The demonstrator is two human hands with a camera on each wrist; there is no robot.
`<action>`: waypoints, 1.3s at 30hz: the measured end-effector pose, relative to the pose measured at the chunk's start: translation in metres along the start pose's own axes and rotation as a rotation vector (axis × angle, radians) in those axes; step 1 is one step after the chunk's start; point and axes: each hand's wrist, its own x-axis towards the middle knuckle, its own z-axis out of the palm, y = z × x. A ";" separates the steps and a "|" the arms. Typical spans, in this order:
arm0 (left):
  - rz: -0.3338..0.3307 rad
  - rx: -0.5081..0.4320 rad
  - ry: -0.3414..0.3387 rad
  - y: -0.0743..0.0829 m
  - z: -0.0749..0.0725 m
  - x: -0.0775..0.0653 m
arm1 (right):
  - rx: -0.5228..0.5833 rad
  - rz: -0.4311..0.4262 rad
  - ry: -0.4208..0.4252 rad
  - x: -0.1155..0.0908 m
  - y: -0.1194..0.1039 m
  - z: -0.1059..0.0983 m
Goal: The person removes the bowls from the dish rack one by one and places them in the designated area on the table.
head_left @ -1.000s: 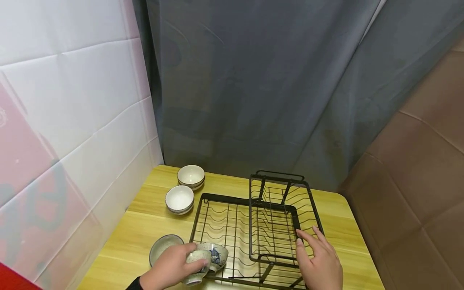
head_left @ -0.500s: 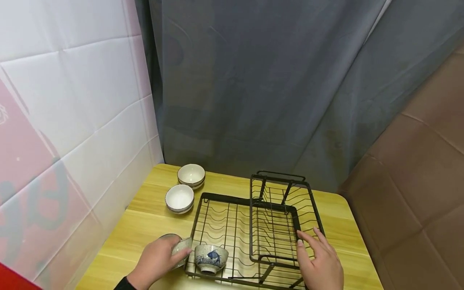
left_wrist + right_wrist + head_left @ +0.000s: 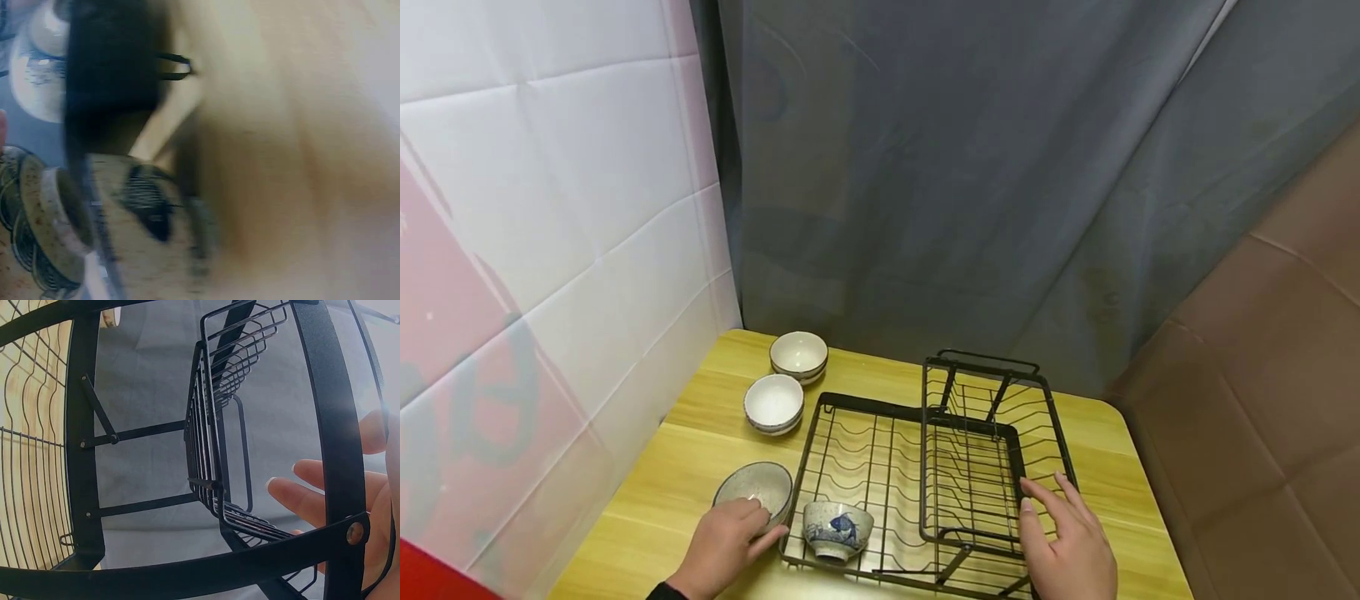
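Observation:
In the head view my left hand point(image 3: 718, 542) pinches the near rim of a speckled grey bowl point(image 3: 763, 485), left of the rack. The blurred left wrist view has that bowl's foot and patterned wall point(image 3: 59, 215) close to the camera, beside another bowl with a dark fish motif point(image 3: 147, 206). A speckled bowl with a blue fish point(image 3: 838, 531) rests tilted on its side at the front left of the black wire dish rack point(image 3: 859, 575). My right hand point(image 3: 1069, 542) is at the rack's right side, its fingers loosely extended; contact with the frame is unclear.
Two small stacks of white bowls, a rear stack point(image 3: 799, 354) and a nearer stack point(image 3: 773, 404), stand at the table's back left. The rack's raised upper basket point(image 3: 1000, 454) rises on its right half. A dark grey curtain point(image 3: 910, 183) hangs behind the table point(image 3: 662, 475).
My left hand has let go of the fish bowl on the rack, drawn back left and taken hold of a speckled bowl. The right hand stays by the rack. The view has tipped slightly.

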 end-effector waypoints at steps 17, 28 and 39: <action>0.016 0.010 0.020 -0.006 0.018 -0.030 | -0.005 -0.006 0.032 -0.001 -0.001 0.001; 0.011 0.003 -0.007 -0.009 0.019 -0.032 | -0.001 -0.004 0.053 -0.001 -0.001 0.002; -0.011 0.004 -0.048 -0.008 0.017 -0.029 | -0.001 -0.005 0.059 0.000 0.000 0.002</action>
